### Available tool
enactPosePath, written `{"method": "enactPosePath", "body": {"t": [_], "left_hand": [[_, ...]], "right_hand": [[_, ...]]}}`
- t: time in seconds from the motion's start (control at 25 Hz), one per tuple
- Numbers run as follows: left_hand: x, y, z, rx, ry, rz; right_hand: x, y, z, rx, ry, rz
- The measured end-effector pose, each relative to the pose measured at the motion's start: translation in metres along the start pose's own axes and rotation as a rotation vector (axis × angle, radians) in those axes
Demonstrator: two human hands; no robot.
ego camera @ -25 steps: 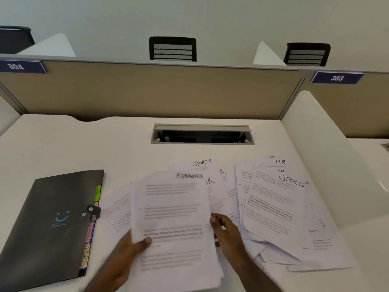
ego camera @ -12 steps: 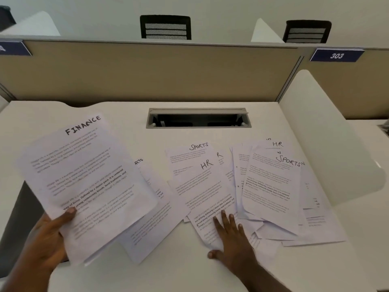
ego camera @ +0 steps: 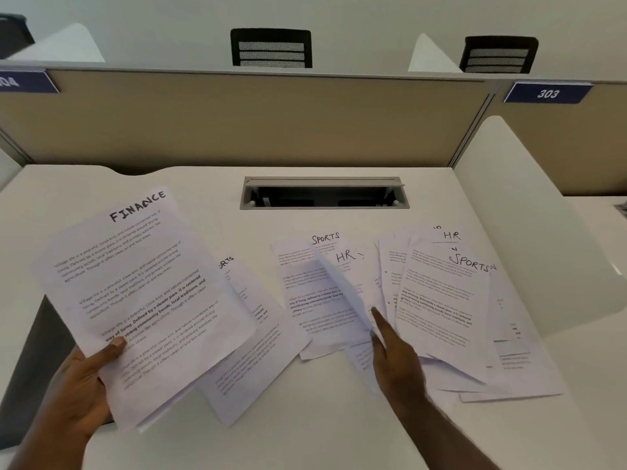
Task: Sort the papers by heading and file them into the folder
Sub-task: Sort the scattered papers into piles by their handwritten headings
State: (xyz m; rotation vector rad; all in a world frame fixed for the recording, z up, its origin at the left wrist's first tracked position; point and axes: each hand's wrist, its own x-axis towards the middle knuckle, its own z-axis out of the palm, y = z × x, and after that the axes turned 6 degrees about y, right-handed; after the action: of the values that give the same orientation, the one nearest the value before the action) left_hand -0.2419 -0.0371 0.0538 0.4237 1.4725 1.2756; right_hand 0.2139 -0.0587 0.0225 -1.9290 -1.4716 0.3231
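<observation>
**Finance sheets in the left hand, right hand lifting a page from the spread**

The left hand (ego camera: 79, 385) grips a thin stack of papers headed FINANCE (ego camera: 135, 293), thumb pressed on the front near the lower left corner and fingers curled behind. The stack is raised off the white counter (ego camera: 169, 184) and tilted, its heading pointing up and to the right.

The right hand (ego camera: 395, 357) reaches into the loose papers spread across the middle of the counter. Its fingers are extended and close together, and a sheet headed HR (ego camera: 353, 283) bends upward along them; whether the thumb pinches that sheet from behind cannot be told.

Under the HR sheet lies a page headed SPORTS (ego camera: 305, 266). To the right sits a fanned pile with a SPORTS page (ego camera: 441, 300) on top and an HR heading (ego camera: 452, 235) peeking out behind it. Another sheet (ego camera: 251, 361) lies partly under the raised FINANCE stack.

The dark folder (ego camera: 37, 361) lies at the counter's left edge, mostly hidden behind the held stack. A cable slot (ego camera: 324, 193) is set in the counter beyond the papers, before a tan divider (ego camera: 254, 120).
</observation>
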Motion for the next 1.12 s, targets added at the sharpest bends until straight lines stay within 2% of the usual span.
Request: {"method": "enactPosePath", "body": {"t": [0.12, 0.16, 0.24, 0.36, 0.48, 0.56, 0.6, 0.64, 0.72, 0.84, 1.12], "left_hand": [[-0.001, 0.003, -0.003, -0.015, 0.005, 0.010], [-0.001, 0.004, -0.003, -0.020, 0.003, 0.010], [-0.002, 0.002, -0.002, -0.037, 0.008, 0.011], [-0.003, -0.001, -0.004, -0.040, 0.006, 0.002], [-0.005, -0.004, -0.006, -0.054, 0.019, -0.008], [-0.008, -0.004, -0.007, -0.070, 0.015, -0.010], [-0.010, -0.004, -0.006, -0.076, 0.015, -0.012], [-0.012, -0.005, -0.005, -0.077, 0.018, -0.016], [-0.017, -0.006, -0.003, -0.070, 0.019, -0.023], [-0.022, -0.002, 0.005, -0.072, 0.021, -0.023], [-0.023, 0.006, 0.017, -0.062, 0.039, -0.035]], "right_hand": [[0.016, -0.031, 0.002, -0.015, 0.010, -0.167], [0.015, -0.041, 0.008, -0.017, -0.053, -0.215], [0.006, -0.063, 0.026, -0.033, -0.258, -0.194], [-0.024, -0.076, 0.061, -0.083, -0.467, -0.357], [-0.029, -0.082, 0.077, -0.141, -0.745, -0.297], [-0.020, -0.070, 0.076, -0.111, -0.714, -0.203], [-0.009, -0.059, 0.073, -0.127, -0.575, -0.176], [0.002, -0.043, 0.072, -0.211, -0.444, -0.153], [0.029, -0.011, 0.062, -0.445, -0.346, -0.041], [0.045, 0.018, 0.057, -0.460, -0.435, 0.090], [0.044, 0.011, 0.067, -0.437, -0.503, 0.149]]}}
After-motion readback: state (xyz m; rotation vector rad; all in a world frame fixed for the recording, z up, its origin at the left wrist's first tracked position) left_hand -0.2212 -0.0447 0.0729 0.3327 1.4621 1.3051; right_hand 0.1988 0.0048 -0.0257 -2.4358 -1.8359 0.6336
